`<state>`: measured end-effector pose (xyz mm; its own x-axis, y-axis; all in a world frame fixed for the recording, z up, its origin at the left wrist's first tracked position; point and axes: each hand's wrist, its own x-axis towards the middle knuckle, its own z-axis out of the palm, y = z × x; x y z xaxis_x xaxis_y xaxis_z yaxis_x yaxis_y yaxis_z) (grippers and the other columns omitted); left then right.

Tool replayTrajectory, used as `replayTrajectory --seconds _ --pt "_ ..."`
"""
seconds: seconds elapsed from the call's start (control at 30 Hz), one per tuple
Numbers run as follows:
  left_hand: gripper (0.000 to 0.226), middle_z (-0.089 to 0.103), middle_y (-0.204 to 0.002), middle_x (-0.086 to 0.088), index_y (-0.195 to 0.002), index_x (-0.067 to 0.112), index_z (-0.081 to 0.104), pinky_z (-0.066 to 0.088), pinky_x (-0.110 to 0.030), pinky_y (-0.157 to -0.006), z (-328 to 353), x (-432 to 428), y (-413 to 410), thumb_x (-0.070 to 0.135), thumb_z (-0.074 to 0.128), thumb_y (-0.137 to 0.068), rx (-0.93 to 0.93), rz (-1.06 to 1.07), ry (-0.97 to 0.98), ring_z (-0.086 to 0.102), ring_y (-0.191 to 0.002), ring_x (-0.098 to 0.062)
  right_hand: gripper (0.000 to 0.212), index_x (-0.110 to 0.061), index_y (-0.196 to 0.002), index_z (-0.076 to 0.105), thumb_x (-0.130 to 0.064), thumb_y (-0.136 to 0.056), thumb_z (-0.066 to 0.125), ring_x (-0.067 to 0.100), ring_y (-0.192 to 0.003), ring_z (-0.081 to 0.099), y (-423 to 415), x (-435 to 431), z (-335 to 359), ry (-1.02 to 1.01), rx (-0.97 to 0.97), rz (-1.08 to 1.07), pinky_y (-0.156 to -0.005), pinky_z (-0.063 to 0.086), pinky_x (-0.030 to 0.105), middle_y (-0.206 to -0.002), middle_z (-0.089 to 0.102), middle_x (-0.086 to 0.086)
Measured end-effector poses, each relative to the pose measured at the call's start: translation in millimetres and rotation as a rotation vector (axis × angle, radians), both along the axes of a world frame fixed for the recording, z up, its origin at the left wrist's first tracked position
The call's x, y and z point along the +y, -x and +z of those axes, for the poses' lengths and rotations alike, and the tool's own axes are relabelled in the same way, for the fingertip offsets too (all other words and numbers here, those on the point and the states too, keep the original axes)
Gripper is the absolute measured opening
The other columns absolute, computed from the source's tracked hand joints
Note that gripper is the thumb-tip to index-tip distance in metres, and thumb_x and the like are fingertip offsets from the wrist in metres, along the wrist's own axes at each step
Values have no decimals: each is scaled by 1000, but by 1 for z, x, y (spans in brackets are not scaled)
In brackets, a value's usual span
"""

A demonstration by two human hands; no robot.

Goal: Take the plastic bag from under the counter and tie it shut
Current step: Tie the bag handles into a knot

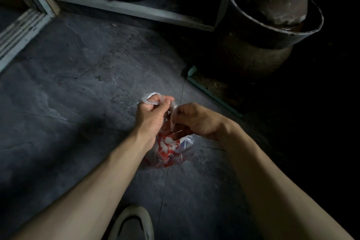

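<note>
One plastic bag [171,151] sits on the floor [78,84]; the left hand [151,117] and right hand [196,121] each pinch a handle. Beyond: one bucket [272,31], one open cabinet [134,8]. Nearer: one shoe [132,224].

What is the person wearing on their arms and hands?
Nothing that shows. The left forearm and right forearm are bare, no sleeves in view. The left grip and right grip are bare hands: no gloves, rings, watch or bracelet visible.
</note>
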<state>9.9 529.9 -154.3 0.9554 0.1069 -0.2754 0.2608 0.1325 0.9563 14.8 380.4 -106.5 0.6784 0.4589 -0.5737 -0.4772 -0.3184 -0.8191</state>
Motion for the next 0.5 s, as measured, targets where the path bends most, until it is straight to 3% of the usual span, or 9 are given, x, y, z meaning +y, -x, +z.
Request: replayTrajectory --seconds 0.17,0.27,0.37,0.43,0.5 --pt "25 78 -81 6 -79 21 75 56 -19 -65 7 -4 -2 6 62 -94 -22 -37 47 73 -76 -6 15 -1 -94 54 -9 -104 46 35 -85 77 2 0 -9 -38 -26 -33 -65 62 35 -89 77 22" --pt "23 77 -77 6 -82 19 74 56 -19 -68 9 -5 -1 4 62 -94 -36 -55 32 72 -76 -6 14 -1 -97 53 -11 -104 46 37 -77 77 -1 -3 -12 57 -75 24 -55 60 35 -84 77 23" --pt "23 78 -79 6 -80 20 74 57 -22 -70 10 -5 1 5 62 -94 -42 -64 31 73 -78 -7 11 -10 -93 58 -18 -100 56 22 -56 74 -2 -3 -14 259 -242 60 -41 49 23 -67 76 8" --pt "24 77 -81 6 -79 21 74 57 -24 -74 9 -4 1 6 63 -93 -44 -59 21 73 -81 -9 13 -16 -86 60 -23 -96 64 10 -47 69 -2 -2 -15 391 -377 36 -41 47 20 -59 71 0" --pt "22 77 -81 6 -78 22 75 57 -25 -75 7 -3 0 7 65 -92 -46 -51 10 72 -83 -9 18 -16 -81 62 -28 -95 66 8 -50 67 -3 2 -18 514 -505 1 -47 49 24 -65 68 -2"
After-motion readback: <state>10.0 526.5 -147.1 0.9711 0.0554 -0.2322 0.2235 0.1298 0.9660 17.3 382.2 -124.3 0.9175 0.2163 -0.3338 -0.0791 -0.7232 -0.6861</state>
